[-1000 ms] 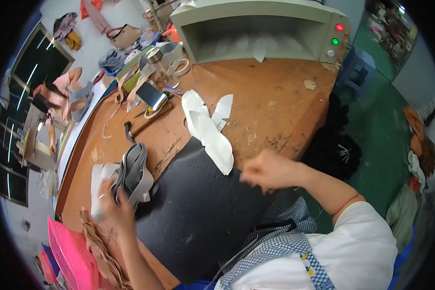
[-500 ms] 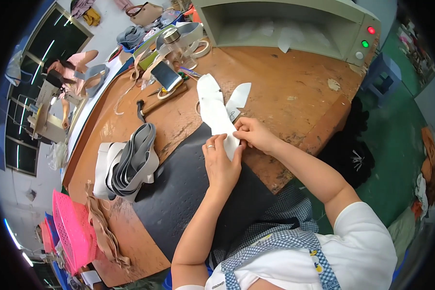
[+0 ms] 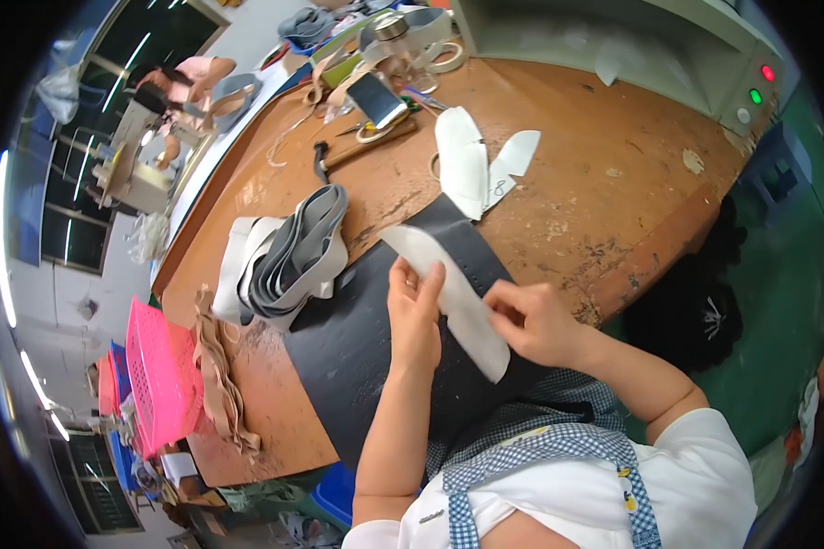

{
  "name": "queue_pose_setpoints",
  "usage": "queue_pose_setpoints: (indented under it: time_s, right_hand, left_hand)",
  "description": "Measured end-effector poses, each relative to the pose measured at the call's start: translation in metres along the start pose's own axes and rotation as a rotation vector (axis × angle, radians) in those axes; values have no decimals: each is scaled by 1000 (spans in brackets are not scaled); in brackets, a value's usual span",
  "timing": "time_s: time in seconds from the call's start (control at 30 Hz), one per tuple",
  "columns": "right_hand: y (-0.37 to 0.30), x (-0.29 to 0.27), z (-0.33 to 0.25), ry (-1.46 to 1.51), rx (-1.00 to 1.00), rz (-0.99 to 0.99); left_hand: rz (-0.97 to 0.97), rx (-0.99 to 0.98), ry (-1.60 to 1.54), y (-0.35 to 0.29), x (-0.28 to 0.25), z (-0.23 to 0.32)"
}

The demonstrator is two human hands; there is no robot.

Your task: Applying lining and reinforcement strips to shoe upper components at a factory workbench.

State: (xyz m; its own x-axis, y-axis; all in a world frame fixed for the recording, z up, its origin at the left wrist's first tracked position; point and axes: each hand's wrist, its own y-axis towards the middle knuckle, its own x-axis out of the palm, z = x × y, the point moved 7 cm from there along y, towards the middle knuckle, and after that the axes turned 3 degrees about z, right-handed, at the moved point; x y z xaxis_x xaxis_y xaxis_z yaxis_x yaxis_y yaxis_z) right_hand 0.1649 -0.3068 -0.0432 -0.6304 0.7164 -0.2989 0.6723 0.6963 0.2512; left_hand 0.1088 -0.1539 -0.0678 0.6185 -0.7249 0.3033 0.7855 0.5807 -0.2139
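Observation:
A long, curved off-white piece [image 3: 462, 306] of thin sheet material slants above a black mat [image 3: 357, 357]. My left hand [image 3: 416, 306] grips its left edge, thumb on top and fingers partly hidden beneath. At its right edge, the curled fingers of my right hand [image 3: 533, 320] pinch it; the fingertips are partly hidden. Beyond my hands, a white cut-out shape [image 3: 462, 165] and a smaller notched white shape [image 3: 513, 165], bearing a handwritten mark, lie on the wooden table [image 3: 577, 220].
Left of the mat sits a bundle of grey and white strips [image 3: 293, 256]. Farther back are a hammer [image 3: 366, 149], a phone [image 3: 375, 99], and a glass bottle [image 3: 403, 55]. A grey machine [image 3: 723, 73] stands far right, a pink basket [image 3: 160, 375] left. Someone sits beyond.
The curved piece has come away from the white shapes toward me and now slants over the mat. Both hands moved nearer with it, and the view has shifted.

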Motion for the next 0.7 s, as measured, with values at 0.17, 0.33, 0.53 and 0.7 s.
queue_pose_setpoints:
  time_s: [0.17,0.33,0.53,0.7]
  right_hand:
    - [7,-7,3,219,180,1]
    - [36,-14,-1,326,224,-100]
    - [24,-11,12,580,295,168]
    - [19,-6,-4,681,260,176]
  left_hand:
    - [-51,109,202,-16,8,17]
    - [-75,431,566,-48,35,37]
    - [159,961,1114,-76,48,52]
    - [148,739,768,-61,30,44]
